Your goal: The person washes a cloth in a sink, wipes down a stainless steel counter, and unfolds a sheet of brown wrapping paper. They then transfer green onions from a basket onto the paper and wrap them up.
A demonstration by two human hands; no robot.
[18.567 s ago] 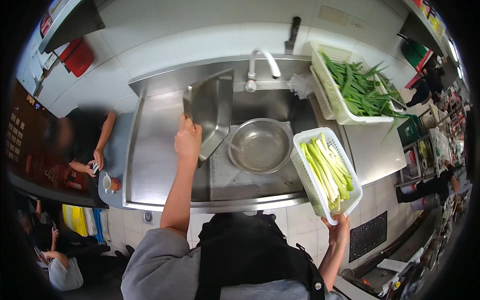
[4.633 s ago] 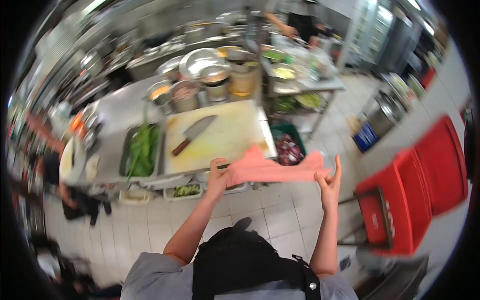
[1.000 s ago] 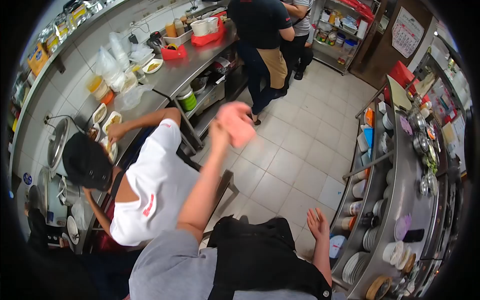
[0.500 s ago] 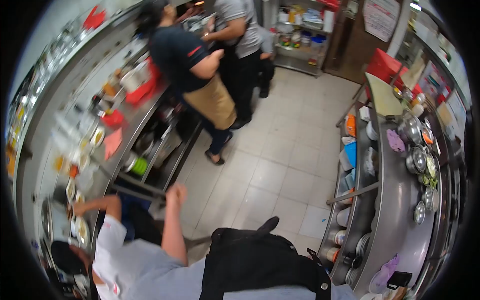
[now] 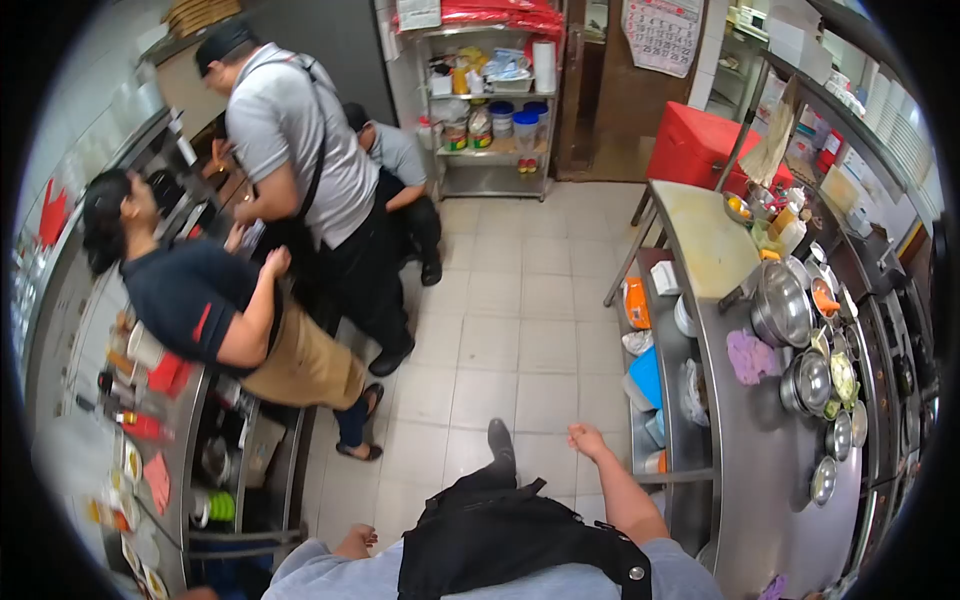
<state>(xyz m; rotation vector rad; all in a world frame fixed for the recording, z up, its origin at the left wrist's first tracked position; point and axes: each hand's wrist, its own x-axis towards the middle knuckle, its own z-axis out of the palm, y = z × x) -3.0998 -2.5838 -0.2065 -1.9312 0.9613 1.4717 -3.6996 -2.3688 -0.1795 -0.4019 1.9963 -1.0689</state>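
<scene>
My left hand [image 5: 360,537] hangs low in front of me at the left, close to the black apron [image 5: 510,545]. Its fingers are loosely apart, and I see nothing in them. My right hand [image 5: 586,440] is held forward over the tiled floor [image 5: 485,345], its fingers curled in with nothing visible inside. The steel counter [image 5: 745,450] on the right is nearest to it, a short way off. One black shoe [image 5: 500,438] shows ahead of the apron. Neither hand touches a thing.
Two people stand at the left counter [image 5: 185,440]; a third person [image 5: 400,190] crouches behind them. On the right counter are metal bowls [image 5: 782,303], a purple cloth [image 5: 750,357] and a cutting board [image 5: 705,235]. A red cooler [image 5: 690,148] and shelving [image 5: 492,180] stand at the back.
My view has swung right and forward. My left hand has dropped from a raised position, and my right hand has come into view. The co-worker close at my left has mostly left the picture.
</scene>
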